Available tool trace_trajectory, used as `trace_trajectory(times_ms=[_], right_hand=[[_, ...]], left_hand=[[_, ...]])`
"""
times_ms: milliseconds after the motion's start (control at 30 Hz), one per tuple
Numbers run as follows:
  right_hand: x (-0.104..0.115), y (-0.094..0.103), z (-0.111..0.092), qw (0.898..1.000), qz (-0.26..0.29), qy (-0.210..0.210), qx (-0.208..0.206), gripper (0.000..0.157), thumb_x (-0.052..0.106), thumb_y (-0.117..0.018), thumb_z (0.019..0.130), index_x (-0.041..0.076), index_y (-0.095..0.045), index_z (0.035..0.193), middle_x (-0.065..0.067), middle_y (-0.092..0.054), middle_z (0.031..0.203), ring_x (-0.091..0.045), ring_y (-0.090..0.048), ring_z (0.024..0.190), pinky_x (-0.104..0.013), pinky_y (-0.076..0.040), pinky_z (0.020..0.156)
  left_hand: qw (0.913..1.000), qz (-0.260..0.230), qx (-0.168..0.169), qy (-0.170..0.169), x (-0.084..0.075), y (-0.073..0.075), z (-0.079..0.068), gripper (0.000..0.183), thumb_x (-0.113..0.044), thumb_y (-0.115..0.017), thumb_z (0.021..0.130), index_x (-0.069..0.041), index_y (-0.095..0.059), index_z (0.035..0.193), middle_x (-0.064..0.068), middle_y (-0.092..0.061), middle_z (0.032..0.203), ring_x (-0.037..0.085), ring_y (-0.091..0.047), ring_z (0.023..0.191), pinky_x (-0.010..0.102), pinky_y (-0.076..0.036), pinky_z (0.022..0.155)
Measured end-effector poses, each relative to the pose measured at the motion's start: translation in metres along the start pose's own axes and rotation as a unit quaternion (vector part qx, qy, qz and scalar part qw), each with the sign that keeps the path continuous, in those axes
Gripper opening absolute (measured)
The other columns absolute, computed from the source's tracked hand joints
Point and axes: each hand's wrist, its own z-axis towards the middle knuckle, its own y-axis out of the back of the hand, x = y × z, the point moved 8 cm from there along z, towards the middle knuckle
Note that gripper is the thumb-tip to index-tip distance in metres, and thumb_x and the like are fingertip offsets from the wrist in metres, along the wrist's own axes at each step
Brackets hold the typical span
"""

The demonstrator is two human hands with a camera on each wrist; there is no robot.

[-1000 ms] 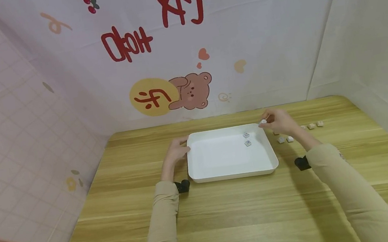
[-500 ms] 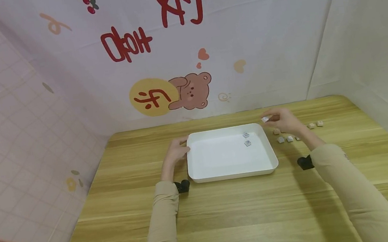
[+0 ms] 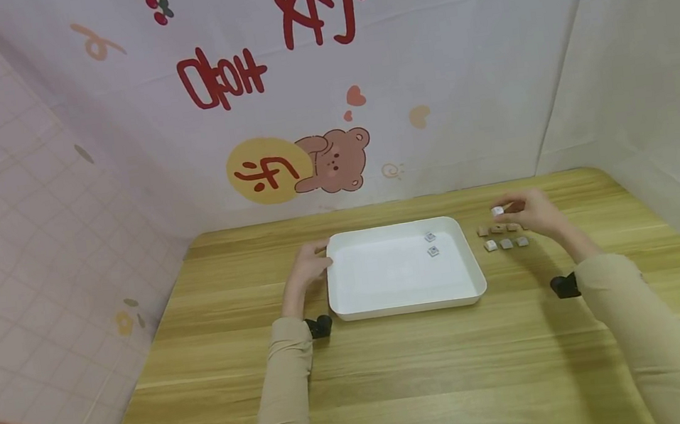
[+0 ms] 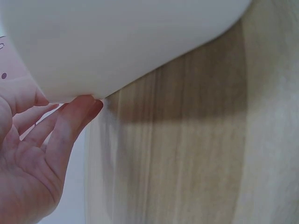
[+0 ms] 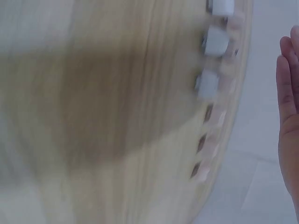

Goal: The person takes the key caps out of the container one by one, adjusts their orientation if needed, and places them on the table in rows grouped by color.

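At the tray's left side, my left hand grips the edge of the white tray between thumb and fingers. In the left wrist view, the fingers of that hand meet the bottom corner of the tray. My right hand pinches a small white keycap-like block above the table, to the right of the tray. Two grey-white pieces of similar size, the upper piece and the lower piece, lie inside the tray near its right side. The right wrist view leaves the held block out of frame.
Small blocks stand in two rows right of the tray: a white front-row block and a brownish back-row block are at the left ends. My right hand partly covers the back row. The wooden table meets a printed wall cloth behind.
My right hand has moved right, away from the tray's far right corner, still holding the white block. The left hand and the tray stay where they were.
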Motion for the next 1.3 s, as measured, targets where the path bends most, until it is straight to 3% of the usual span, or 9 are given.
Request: trace_trajectory(times_ms=[300, 433, 600, 967, 1167, 1300], right_hand=[[-0.029, 0.018, -0.019, 0.998, -0.041, -0.037, -0.006, 0.036, 0.016, -0.068, 0.086, -0.004, -0.063, 0.116, -0.03, -0.063, 0.113, 0.003, -0.056, 0.079, -0.024, -0.051, 0.067], [-0.04, 0.021, -0.025, 0.997, -0.066, -0.049, 0.01, 0.035, 0.019, -0.07, 0.085, -0.003, -0.066, 0.112, -0.028, -0.065, 0.109, -0.002, -0.057, 0.081, -0.028, -0.051, 0.068], [-0.045, 0.019, -0.03, 0.992, -0.102, -0.054, 0.043, 0.032, 0.018, -0.074, 0.08, -0.001, -0.07, 0.104, -0.017, -0.069, 0.091, -0.01, -0.056, 0.076, -0.026, -0.045, 0.064], [-0.057, 0.008, -0.035, 0.982, -0.153, -0.057, 0.094, 0.024, 0.02, -0.074, 0.079, 0.008, -0.072, 0.1, -0.009, -0.069, 0.091, -0.018, -0.06, 0.082, -0.033, -0.047, 0.069], [-0.054, 0.007, -0.035, 0.981, -0.154, -0.054, 0.101, 0.024, 0.022, -0.074, 0.079, 0.008, -0.072, 0.099, -0.008, -0.07, 0.09, -0.018, -0.06, 0.081, -0.034, -0.048, 0.07], [-0.048, 0.011, -0.033, 0.986, -0.125, -0.055, 0.095, 0.032, 0.024, -0.071, 0.084, 0.003, -0.069, 0.107, -0.018, -0.069, 0.101, -0.025, -0.062, 0.088, -0.04, -0.05, 0.074]], left_hand=[[0.9999, 0.01, 0.002, 0.0, -0.002, 0.0, -0.001, 0.057, 0.003, -0.049, 0.087, -0.002, -0.04, 0.143, 0.014, -0.04, 0.149, 0.025, -0.061, 0.107, 0.029, -0.054, 0.075], [0.9999, 0.012, 0.002, 0.005, -0.002, 0.0, -0.002, 0.057, 0.002, -0.05, 0.088, -0.003, -0.039, 0.144, 0.013, -0.04, 0.15, 0.022, -0.061, 0.104, 0.027, -0.053, 0.072], [0.9999, 0.011, 0.002, 0.007, -0.002, 0.001, -0.003, 0.058, 0.002, -0.05, 0.088, -0.004, -0.039, 0.144, 0.011, -0.04, 0.15, 0.019, -0.061, 0.096, 0.024, -0.052, 0.069], [0.9999, 0.01, -0.003, 0.003, -0.003, 0.001, -0.004, 0.058, 0.003, -0.051, 0.086, -0.004, -0.043, 0.142, 0.012, -0.043, 0.148, 0.018, -0.061, 0.093, 0.026, -0.053, 0.069], [1.0, 0.004, -0.002, 0.002, -0.002, 0.001, -0.003, 0.058, 0.003, -0.05, 0.086, -0.004, -0.043, 0.142, 0.012, -0.043, 0.148, 0.019, -0.061, 0.095, 0.025, -0.053, 0.07], [1.0, 0.007, -0.003, 0.002, -0.003, 0.002, -0.004, 0.057, 0.003, -0.051, 0.085, -0.004, -0.043, 0.142, 0.011, -0.043, 0.148, 0.02, -0.06, 0.099, 0.024, -0.052, 0.069]])
